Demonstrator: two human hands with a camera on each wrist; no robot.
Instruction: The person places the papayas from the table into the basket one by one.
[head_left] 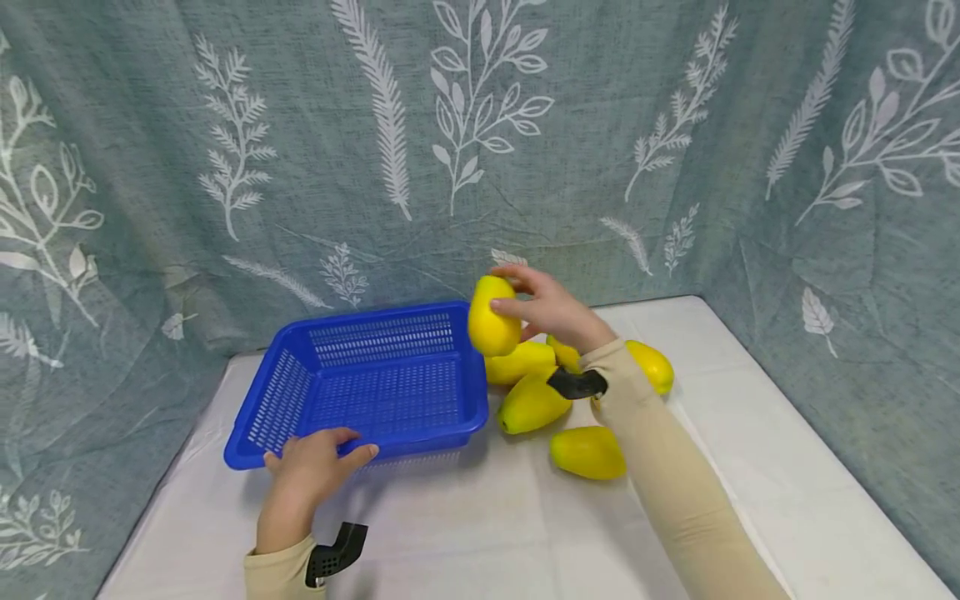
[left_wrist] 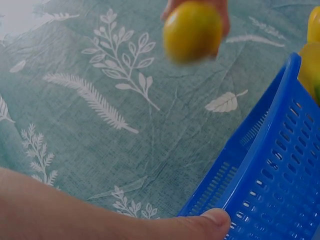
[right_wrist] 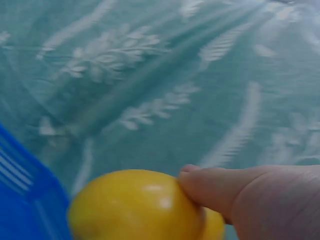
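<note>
My right hand [head_left: 551,308] holds a yellow papaya [head_left: 493,321] in the air beside the basket's right rim, thumb on its near side. In the right wrist view, the thumb [right_wrist: 215,187] presses against the smooth papaya [right_wrist: 135,207]. A blue plastic basket [head_left: 356,450] with slotted walls stands at left with nothing in it. My left hand [head_left: 311,471] grips its near rim, and the thumb [left_wrist: 215,220] lies on that rim in the left wrist view. The other left fingertips are partly hidden.
Several more papayas lie right of the basket: one with a greenish end [head_left: 532,404], one nearer me [head_left: 588,452], and one [head_left: 651,367] beyond the right forearm. My right arm hides part of the group. A leaf-patterned curtain [head_left: 300,167] surrounds the white tabletop [head_left: 480,533].
</note>
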